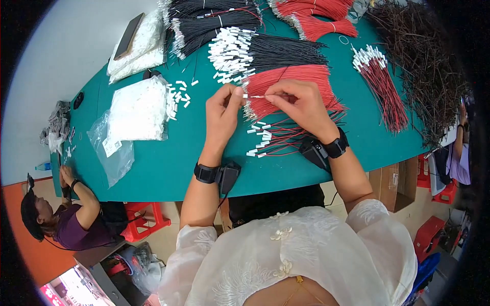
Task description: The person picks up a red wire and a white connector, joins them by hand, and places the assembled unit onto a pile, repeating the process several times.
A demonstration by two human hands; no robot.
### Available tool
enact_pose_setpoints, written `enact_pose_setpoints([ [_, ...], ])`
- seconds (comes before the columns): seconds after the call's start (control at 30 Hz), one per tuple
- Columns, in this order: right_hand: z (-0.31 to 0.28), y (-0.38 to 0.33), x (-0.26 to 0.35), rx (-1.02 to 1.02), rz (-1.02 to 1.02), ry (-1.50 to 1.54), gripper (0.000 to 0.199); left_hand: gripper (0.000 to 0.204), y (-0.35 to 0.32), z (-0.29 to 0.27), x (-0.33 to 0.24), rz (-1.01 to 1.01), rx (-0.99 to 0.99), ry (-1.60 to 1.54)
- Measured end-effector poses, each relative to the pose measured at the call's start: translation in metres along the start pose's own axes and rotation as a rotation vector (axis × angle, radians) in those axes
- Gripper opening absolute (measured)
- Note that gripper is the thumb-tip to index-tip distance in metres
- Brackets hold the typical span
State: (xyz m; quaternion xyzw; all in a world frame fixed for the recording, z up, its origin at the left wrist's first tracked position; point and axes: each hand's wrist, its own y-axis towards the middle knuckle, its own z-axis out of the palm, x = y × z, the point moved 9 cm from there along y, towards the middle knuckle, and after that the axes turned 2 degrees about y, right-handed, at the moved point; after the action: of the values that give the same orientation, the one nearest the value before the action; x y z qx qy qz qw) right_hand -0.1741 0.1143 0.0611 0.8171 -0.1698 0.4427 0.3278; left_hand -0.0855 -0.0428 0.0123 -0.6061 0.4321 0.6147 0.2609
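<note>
My left hand point(224, 109) pinches a small white connector housing point(245, 96) between thumb and fingertips. Facing it, my right hand point(301, 102) pinches a thin wire point(259, 96) whose pale end points at the housing; whether the two touch is too small to tell. Under and beyond my hands lies a spread of red wires point(286, 81). Black wires point(286, 51) with white housings point(232, 48) on their left ends lie just past it. Between my wrists and the red spread are several loose red and black wires with white connectors point(263, 135).
On the green table point(189, 168), an opened bag of white housings point(138, 109) sits left, with loose housings point(178, 97) beside it. Black bundles point(219, 23) and red bundles point(324, 23) lie at the back; a finished-looking red bundle point(383, 92) and dark tangled wires point(418, 61) lie right. A co-worker point(76, 214) sits left.
</note>
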Motion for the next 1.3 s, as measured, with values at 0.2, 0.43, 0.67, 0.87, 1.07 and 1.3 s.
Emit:
enact_pose_setpoints([
  [0.2,0.0,0.0,0.007,0.012,-0.128,-0.048,0.013,0.032,0.002,-0.004,0.001,-0.01,-0.043,-0.09],
  [0.43,0.001,0.002,0.008,0.031,-0.027,-0.004,0.012,0.03,-0.001,-0.005,0.006,-0.057,-0.034,-0.032],
  [0.67,0.0,0.002,0.011,0.011,-0.125,-0.021,0.009,0.029,-0.001,-0.003,0.002,-0.037,-0.046,-0.068],
  [0.87,0.002,0.001,0.007,0.02,-0.018,0.007,0.008,0.027,-0.002,-0.002,0.003,-0.042,-0.043,-0.075],
  [1.07,0.0,0.001,0.013,-0.02,-0.082,-0.042,0.007,0.026,-0.003,0.004,0.004,-0.033,-0.012,-0.081],
  [1.3,0.0,0.001,0.017,-0.031,-0.129,-0.051,0.007,0.025,-0.003,0.004,0.006,-0.042,0.015,-0.093],
])
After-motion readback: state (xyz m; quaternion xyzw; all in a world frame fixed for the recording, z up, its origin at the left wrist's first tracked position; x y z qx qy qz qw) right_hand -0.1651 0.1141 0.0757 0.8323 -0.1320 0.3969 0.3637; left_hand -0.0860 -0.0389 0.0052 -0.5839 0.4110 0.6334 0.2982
